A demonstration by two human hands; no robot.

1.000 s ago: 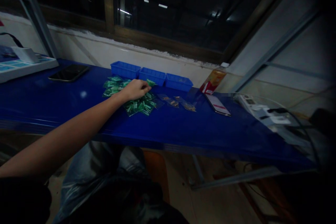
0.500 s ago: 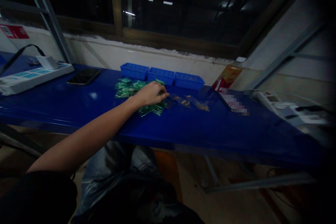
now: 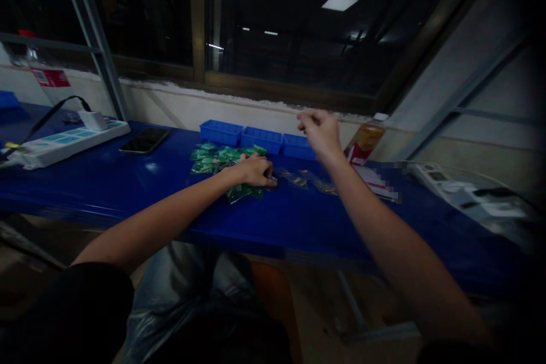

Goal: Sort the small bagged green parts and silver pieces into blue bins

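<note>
The left hand (image 3: 256,170) lies over green packets (image 3: 226,153) on the table (image 3: 260,219), fingers curled, hold unclear. Clear packets (image 3: 298,181) lie beside. The right hand (image 3: 321,132) is raised near the bins (image 3: 261,140), fingertips narrow, contents unclear.

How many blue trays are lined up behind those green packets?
3: left tray, middle tray, then right tray, partly covered by the right hand. Another blue object, cut off at far left, is unclear.

Black sleeves (image 3: 96,310), faded blue jeans (image 3: 162,287)
</note>
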